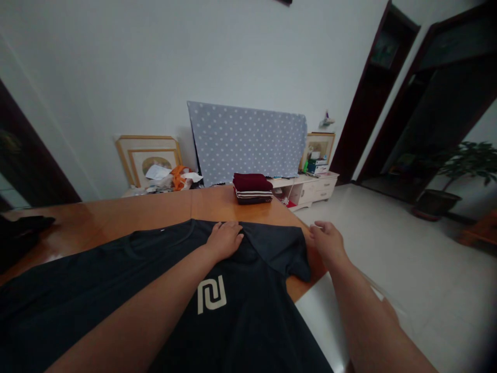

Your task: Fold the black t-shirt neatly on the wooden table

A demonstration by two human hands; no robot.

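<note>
A dark T-shirt [248, 311] with a pale printed logo lies spread over the wooden table [209, 199]. My left hand [225, 239] rests on the shirt near its shoulder seam, fingers laid on the cloth and holding nothing. Just past the sleeve's right edge, my right hand [326, 239] hovers with curled fingers near the table's edge; whether anything is between them is too small to tell. Another stretch of dark cloth [77, 280] lies to the left. A stack of folded clothes [253, 188], dark red on top, sits at the table's far edge.
A black item [23, 233] lies at the table's left. Behind stand a polka-dot cover [248, 140], a framed picture [149, 160] with bags, and a white cabinet [316, 191]. A potted plant [437, 202] stands on the floor at right.
</note>
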